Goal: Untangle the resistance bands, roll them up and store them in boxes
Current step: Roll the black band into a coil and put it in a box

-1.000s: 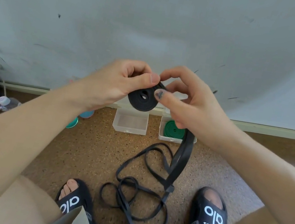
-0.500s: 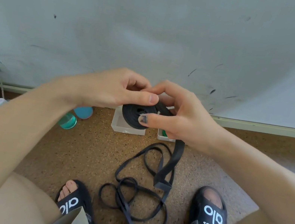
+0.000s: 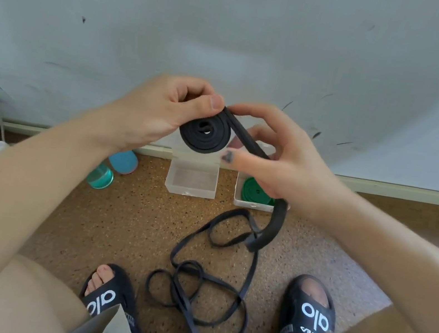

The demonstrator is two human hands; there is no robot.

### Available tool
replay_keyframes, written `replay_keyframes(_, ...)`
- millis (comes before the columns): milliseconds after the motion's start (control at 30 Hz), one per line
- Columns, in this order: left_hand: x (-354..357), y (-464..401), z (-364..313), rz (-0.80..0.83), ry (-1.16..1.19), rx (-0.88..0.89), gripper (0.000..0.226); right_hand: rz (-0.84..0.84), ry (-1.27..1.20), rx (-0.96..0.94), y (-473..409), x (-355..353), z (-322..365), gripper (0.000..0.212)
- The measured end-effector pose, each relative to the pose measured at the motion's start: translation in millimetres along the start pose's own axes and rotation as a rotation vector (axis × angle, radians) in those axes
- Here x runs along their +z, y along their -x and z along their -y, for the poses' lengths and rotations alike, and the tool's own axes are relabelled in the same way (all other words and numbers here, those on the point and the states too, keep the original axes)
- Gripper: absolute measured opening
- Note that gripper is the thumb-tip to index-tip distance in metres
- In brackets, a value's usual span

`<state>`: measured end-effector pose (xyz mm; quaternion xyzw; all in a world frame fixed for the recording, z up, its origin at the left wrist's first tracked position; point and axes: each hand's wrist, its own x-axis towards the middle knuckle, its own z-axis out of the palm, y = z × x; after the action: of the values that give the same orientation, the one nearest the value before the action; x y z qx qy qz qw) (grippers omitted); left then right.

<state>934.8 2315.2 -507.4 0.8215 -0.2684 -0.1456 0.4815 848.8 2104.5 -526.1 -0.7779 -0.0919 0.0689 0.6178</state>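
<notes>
My left hand pinches a flat coil of black resistance band between thumb and fingers, held above the floor. My right hand has its fingers curled round the band's free strip where it leaves the coil. That wide black tail hangs down from under my right hand. On the floor between my feet lies a thinner black band in tangled loops. Behind it stand two clear boxes: an empty one, and one holding a rolled green band, partly hidden by my right hand.
A blue round lid and a teal round container lie left of the boxes. My feet in black slides flank the tangled band. A grey wall with a pale skirting closes the back. A dark object sits at far left.
The coil has turned from edge-on to face me flat, and both hands have lifted slightly. My right hand's fingers have shifted along the strip, and the hanging tail has shortened.
</notes>
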Motion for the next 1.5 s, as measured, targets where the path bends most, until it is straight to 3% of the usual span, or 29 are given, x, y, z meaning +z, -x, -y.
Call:
replay_keyframes(100,15,-2,0,-0.109,0.067,0.021,0.022,-0.170,0.010,-0.069,9,25,-7,0.053)
replay_keyframes(233,27,-4,-7,-0.143,0.075,-0.006,0.033,-0.284,-0.141,-0.044,9,33,-9,0.036)
replay_keyframes(333,13,-3,-10,0.021,0.096,-0.131,0.045,-0.155,-0.158,-0.009,7,21,-8,0.030)
replay_keyframes(433,4,2,-12,0.251,-0.079,-0.153,0.047,0.039,-0.149,0.046,4,10,-7,0.031)
replay_keyframes(567,4,3,-13,0.328,-0.161,-0.141,0.042,0.186,-0.156,0.096,-3,3,-6,0.037)
replay_keyframes(800,5,5,-1,0.263,-0.107,-0.099,0.021,0.136,-0.045,0.093,-11,-14,2,0.028)
replay_keyframes(967,7,4,4,0.205,-0.012,-0.080,0.024,0.097,-0.056,0.093,-10,-22,4,0.013)
replay_keyframes(1100,11,0,6,0.097,0.036,-0.061,0.022,-0.027,-0.085,0.035,-3,-5,-4,0.010)
replay_keyframes(1267,3,3,7,0.182,-0.048,-0.063,0.022,-0.071,-0.070,0.033,-9,-28,2,0.018)
replay_keyframes(1500,13,-5,12,0.015,0.111,-0.059,0.024,-0.089,-0.281,0.122,-1,-1,-4,0.016)
